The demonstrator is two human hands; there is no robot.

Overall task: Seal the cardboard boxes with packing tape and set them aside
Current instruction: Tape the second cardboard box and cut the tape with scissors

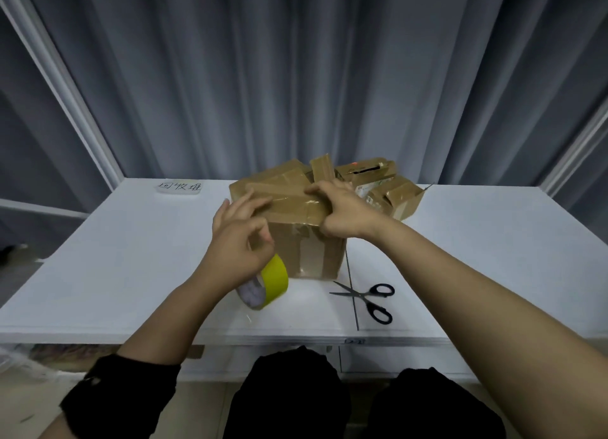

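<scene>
Lower centre, the left hand (238, 244) hides part of a yellow tape roll (275, 279) that stands on edge. Its thumb and forefinger meet, but I cannot tell on what. Scissors (368, 298) lie to the right, blades pointing left. Mid-frame on the table (131, 274), the closed box (306, 246) runs left to right, contents hidden. The right hand (342, 208) presses flat on its top. Behind are open boxes (391, 191), insides unclear.

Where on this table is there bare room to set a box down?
The left part of the table is bare, between the paper label and the front edge. The right end, beyond the scissors and the small boxes, is bare too. The middle is crowded: the big box, the tape roll, the left hand and the right hand.
</scene>
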